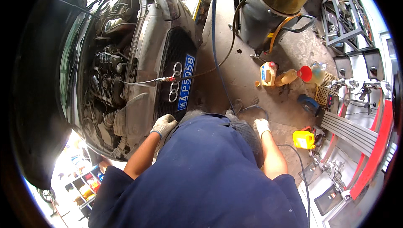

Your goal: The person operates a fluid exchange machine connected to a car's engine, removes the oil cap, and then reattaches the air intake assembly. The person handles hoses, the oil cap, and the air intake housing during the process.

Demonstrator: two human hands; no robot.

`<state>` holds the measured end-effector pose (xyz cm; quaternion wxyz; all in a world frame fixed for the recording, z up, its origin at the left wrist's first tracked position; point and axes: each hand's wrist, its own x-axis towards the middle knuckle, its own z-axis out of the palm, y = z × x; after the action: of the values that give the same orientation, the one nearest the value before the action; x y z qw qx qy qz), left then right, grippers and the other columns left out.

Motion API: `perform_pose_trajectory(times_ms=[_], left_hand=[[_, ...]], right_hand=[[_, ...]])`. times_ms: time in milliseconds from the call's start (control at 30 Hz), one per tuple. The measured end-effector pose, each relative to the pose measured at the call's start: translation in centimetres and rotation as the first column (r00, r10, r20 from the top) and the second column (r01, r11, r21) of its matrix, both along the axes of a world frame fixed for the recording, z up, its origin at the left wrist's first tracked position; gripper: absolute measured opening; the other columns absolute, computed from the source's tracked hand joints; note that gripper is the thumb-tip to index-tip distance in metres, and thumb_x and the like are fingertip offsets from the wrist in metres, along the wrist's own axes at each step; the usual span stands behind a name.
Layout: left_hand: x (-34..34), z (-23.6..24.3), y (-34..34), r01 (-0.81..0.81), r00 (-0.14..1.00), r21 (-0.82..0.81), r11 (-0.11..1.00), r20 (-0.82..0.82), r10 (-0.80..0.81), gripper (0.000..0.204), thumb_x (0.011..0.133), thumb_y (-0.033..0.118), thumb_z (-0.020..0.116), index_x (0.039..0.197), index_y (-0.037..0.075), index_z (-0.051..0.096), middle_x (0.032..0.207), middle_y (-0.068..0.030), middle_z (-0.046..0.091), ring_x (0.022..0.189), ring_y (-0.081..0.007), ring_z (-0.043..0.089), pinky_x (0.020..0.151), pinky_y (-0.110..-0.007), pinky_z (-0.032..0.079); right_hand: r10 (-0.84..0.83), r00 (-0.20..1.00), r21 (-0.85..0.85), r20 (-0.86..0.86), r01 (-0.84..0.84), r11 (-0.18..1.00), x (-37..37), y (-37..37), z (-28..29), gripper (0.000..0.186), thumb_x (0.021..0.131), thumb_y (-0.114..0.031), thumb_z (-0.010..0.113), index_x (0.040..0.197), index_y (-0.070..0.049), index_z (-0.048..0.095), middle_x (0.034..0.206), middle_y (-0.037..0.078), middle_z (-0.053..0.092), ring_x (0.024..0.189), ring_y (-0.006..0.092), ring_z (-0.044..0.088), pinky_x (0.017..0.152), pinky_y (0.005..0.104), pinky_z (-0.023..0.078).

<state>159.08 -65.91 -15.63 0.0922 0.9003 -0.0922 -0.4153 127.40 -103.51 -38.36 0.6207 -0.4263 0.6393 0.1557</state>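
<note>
My left hand (164, 124), in a pale work glove, is beside the lower front of a dark car (151, 14), its fingers curled; whatever they hold is hidden. My right hand (262, 127), also gloved, hangs low over the floor near a dark hose (294, 148), fingers curled, contents unclear. The car's hood (37, 60) is raised over the exposed engine (108, 77). A line with metal fittings (166, 79) runs from the engine across the grille, above a blue plate (185, 83). A yellow jug (304, 139) stands right of my right hand.
A tall tank (262, 22) with a clear top stands ahead right, hoses hanging beside it. On the concrete floor (226, 60) are a beige jug (268, 74), red funnel (305, 73) and blue object (308, 104). Metal racks (348, 18) and red-railed equipment (369, 148) line the right; shelving (84, 188) sits lower left.
</note>
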Motion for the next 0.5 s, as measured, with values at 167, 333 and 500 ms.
perform_pose_trajectory(times_ms=[167, 333, 500], left_hand=[[0.2, 0.3, -0.8, -0.026, 0.999, -0.019, 0.999, -0.022, 0.025, 0.040, 0.091, 0.033, 0.068, 0.117, 0.003, 0.071, 0.113, -0.0169, 0.074, 0.107, -0.0276, 0.070, 0.097, -0.037, 0.053], [0.3, -0.5, 0.0, -0.012, 1.000, -0.046, 0.999, -0.019, 0.011, 0.039, 0.091, 0.031, 0.068, 0.116, 0.001, 0.071, 0.113, -0.0169, 0.074, 0.106, -0.0263, 0.070, 0.096, -0.036, 0.053], [-0.1, -1.6, 0.6, -0.027, 0.999, -0.066, 0.997, -0.033, 0.025, 0.037, 0.091, 0.030, 0.069, 0.114, 0.002, 0.071, 0.111, -0.0162, 0.075, 0.105, -0.0249, 0.071, 0.095, -0.037, 0.054]], right_hand=[[-0.018, 1.000, 0.021, 0.016, 0.018, 1.000, 0.1, -0.3, 0.2, 0.008, 0.093, -0.012, 0.066, 0.098, -0.006, 0.065, 0.080, 0.008, 0.068, 0.061, 0.0192, 0.065, 0.054, 0.0344, 0.055], [-0.043, 0.999, 0.020, 0.015, 0.042, 0.999, 0.5, -0.4, 0.1, 0.004, 0.093, -0.011, 0.065, 0.094, -0.007, 0.065, 0.075, 0.007, 0.067, 0.059, 0.0184, 0.063, 0.053, 0.0338, 0.053], [-0.052, 0.992, 0.057, 0.117, 0.046, 0.997, -0.6, -1.0, -1.0, 0.006, 0.091, -0.013, 0.067, 0.090, -0.007, 0.067, 0.074, 0.006, 0.067, 0.059, 0.0180, 0.062, 0.054, 0.0338, 0.051]])
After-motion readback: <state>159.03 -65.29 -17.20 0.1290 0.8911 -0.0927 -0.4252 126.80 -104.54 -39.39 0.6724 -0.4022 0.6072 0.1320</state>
